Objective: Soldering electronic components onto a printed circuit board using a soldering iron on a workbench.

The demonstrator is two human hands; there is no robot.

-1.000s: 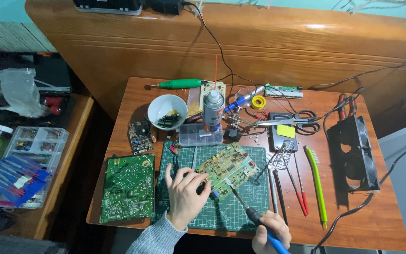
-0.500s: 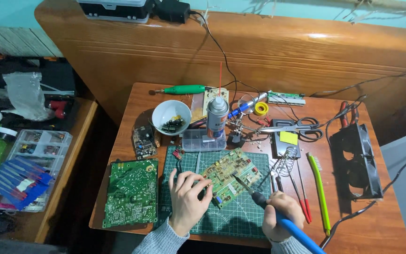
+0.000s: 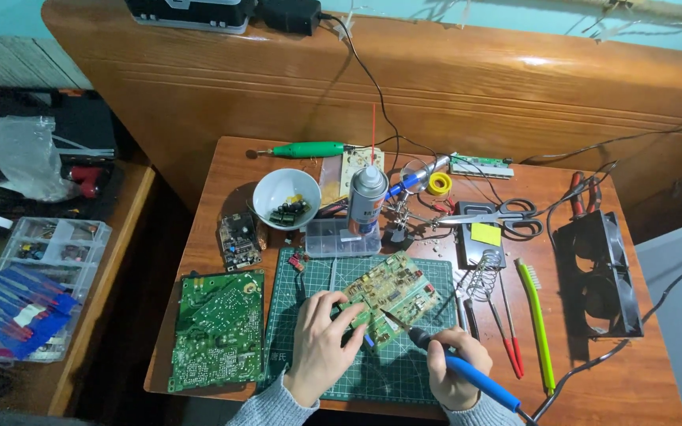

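Green circuit board [image 3: 392,293] on the cutting mat [image 3: 404,371] is pinched by the left hand [image 3: 321,347], whose fingers risk burns beside the soldering iron [image 3: 451,367] gripped by the right hand [image 3: 453,377].

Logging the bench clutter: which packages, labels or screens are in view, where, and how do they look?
Spray can: behind the mat, upright silver cylinder, label band low down.
Yellow note: right of the can, square, on a dark block.
Parts box: at the can's foot, clear, compartmented.
No screens.
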